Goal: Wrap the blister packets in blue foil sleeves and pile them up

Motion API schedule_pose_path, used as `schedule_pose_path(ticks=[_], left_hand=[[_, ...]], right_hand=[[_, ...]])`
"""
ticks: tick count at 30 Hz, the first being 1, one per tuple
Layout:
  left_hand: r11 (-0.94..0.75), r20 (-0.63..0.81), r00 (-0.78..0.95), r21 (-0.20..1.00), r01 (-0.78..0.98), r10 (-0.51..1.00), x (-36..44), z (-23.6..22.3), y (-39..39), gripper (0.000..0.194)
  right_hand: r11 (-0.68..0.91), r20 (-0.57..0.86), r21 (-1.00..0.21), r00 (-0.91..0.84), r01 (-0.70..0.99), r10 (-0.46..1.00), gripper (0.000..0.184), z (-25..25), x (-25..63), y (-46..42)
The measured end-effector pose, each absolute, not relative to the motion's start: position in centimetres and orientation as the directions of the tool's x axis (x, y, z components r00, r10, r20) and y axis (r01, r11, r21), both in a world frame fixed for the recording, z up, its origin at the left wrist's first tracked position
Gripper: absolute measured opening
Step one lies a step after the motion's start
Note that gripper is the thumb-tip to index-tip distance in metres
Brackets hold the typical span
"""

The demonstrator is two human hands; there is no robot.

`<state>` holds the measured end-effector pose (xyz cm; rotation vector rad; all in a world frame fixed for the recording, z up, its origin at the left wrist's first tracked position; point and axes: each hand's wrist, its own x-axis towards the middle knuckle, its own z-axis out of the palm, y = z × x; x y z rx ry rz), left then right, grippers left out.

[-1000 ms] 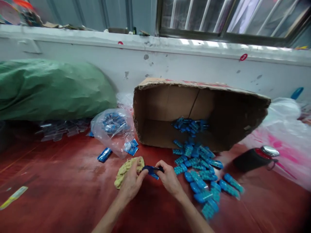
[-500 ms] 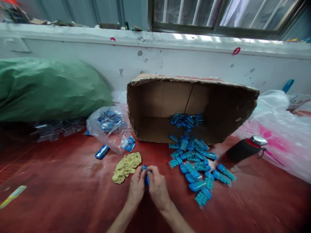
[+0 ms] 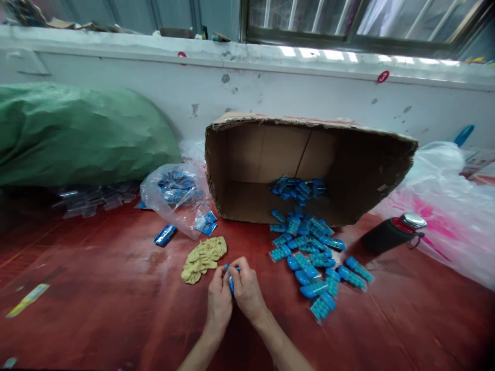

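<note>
I had the left hand (image 3: 219, 304) and right hand (image 3: 248, 294) pinching a small blue item (image 3: 231, 284) between them over the bench (image 3: 131, 314), any next move calling for steady pressure.

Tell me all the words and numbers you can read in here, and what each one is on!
"3": on the red round sticker, at the edge of the white ledge.
Too blurred to read: the other red sticker, further left.
Too small or blurred to tell if there are words: red marks on the cardboard box, and the loose blue packet.
</note>
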<state>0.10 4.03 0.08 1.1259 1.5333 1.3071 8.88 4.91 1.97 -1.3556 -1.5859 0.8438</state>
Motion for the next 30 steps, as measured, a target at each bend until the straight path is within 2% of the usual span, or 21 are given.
schedule_pose_path(ticks=[5,9,12,14,16,19,21,24,26,30], left_hand=[[0.068,-0.016,-0.369,0.989,0.130,0.929,-0.3,0.4,4.1,0.018],[0.061,-0.025,-0.342,0.994,0.095,0.939,0.1,0.8,4.2,0.017],[0.034,-0.010,-0.346,0.998,0.062,0.938,0.5,0.9,3.9,0.018],[0.094,-0.085,-0.343,0.996,0.009,0.935,0.5,0.8,3.7,0.019],[0.149,-0.149,-0.344,0.988,-0.026,0.927,0.4,0.8,3.8,0.020],[0.107,-0.104,-0.339,0.994,-0.009,0.935,0.5,1.0,3.9,0.017],[0.088,-0.093,-0.323,0.996,-0.032,0.942,0.7,1.1,3.9,0.016],[0.154,-0.196,-0.294,0.975,-0.158,0.935,0.8,1.2,4.0,0.019],[0.179,-0.238,-0.298,0.961,-0.211,0.925,0.7,1.2,4.2,0.020],[0.124,-0.157,-0.295,0.984,-0.126,0.943,0.5,0.9,4.2,0.015]], right_hand=[[0.191,0.221,-0.813,-0.013,0.550,0.975,0.023,1.8,8.5,4.5],[0.303,0.290,-0.814,-0.106,0.495,0.951,0.022,1.9,8.3,4.5],[0.234,0.265,-0.867,0.009,0.439,0.964,0.021,1.9,8.6,5.0],[0.186,0.231,-0.887,0.058,0.423,0.971,0.022,1.7,8.7,4.8],[0.202,0.231,-0.874,0.013,0.441,0.973,0.021,1.5,8.7,4.5],[0.268,0.262,-0.845,-0.079,0.462,0.962,0.020,1.7,8.7,4.4],[0.251,0.255,-0.860,-0.053,0.445,0.966,0.019,2.0,8.8,4.8],[0.164,0.192,-0.898,0.026,0.409,0.981,0.020,2.2,9.0,4.9],[0.162,0.185,-0.896,0.014,0.414,0.983,0.020,2.0,8.9,4.4],[0.259,0.240,-0.875,-0.098,0.410,0.966,0.018,2.2,8.8,4.3]])
